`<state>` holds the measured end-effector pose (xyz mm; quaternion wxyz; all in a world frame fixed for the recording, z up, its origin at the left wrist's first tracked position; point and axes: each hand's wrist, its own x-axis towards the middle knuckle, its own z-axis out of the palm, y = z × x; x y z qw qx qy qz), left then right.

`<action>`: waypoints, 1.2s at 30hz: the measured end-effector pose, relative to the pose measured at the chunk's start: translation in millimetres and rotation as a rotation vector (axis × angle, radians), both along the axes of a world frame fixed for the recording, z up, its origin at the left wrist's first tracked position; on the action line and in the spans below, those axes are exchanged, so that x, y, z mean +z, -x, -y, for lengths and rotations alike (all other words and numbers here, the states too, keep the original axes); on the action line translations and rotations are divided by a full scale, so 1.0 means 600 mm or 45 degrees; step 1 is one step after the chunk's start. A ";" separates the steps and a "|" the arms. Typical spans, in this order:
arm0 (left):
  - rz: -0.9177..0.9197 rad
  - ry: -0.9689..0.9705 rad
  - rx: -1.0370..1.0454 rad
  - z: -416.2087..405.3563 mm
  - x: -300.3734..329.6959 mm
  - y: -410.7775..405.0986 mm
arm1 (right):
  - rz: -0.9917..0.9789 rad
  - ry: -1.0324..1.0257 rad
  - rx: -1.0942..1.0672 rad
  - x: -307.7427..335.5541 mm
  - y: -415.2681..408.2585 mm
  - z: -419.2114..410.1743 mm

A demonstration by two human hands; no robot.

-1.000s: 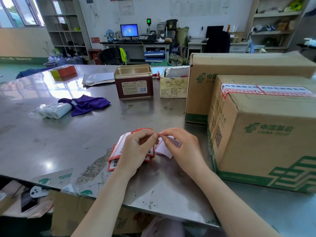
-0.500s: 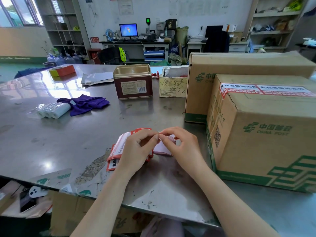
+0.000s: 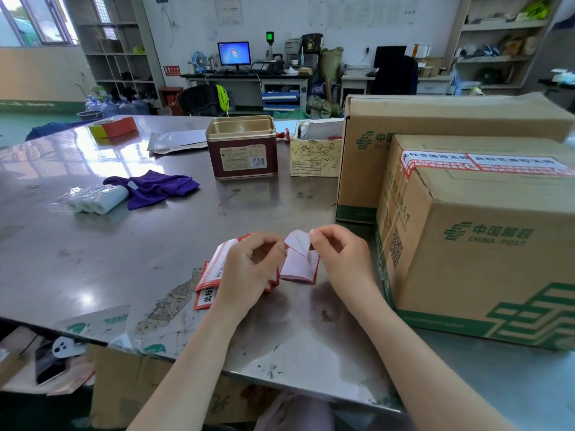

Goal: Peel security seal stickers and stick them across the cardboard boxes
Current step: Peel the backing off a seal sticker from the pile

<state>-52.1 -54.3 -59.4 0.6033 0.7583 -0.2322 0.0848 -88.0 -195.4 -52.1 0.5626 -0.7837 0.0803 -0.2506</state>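
A stack of red-bordered white seal stickers (image 3: 214,272) lies on the steel table under my left hand (image 3: 249,269), which pins it down. My right hand (image 3: 342,253) pinches the lifted corner of the top seal sticker (image 3: 298,259), whose pale underside curls upward. Just to the right stands a China Post cardboard box (image 3: 476,244) with seal stickers (image 3: 485,164) stuck along its top seam. A second, larger cardboard box (image 3: 435,119) stands behind it.
A maroon tin (image 3: 242,150) and a small scribbled carton (image 3: 315,157) stand beyond my hands. A purple cloth (image 3: 155,186) and white rolls in plastic (image 3: 93,200) lie at the left. The table's front edge (image 3: 280,377) runs under my forearms.
My right hand has pulled the sticker's corner up and to the right, so the fingertips of both hands, which were touching, are now apart.
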 end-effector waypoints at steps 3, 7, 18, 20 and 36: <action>-0.144 0.175 0.098 -0.002 0.001 -0.004 | -0.036 -0.144 -0.032 0.001 -0.003 0.002; -0.263 0.340 0.165 -0.001 0.002 -0.010 | -0.070 -0.313 -0.014 0.004 -0.006 -0.003; -0.205 0.192 -0.115 0.008 0.005 0.001 | -0.069 -0.415 0.126 0.004 -0.004 -0.001; -0.075 -0.037 -0.073 0.009 0.003 0.004 | -0.067 -0.404 0.155 0.004 -0.003 -0.001; 0.121 -0.174 0.376 0.001 -0.021 -0.018 | 0.114 -0.666 0.187 0.015 -0.002 0.002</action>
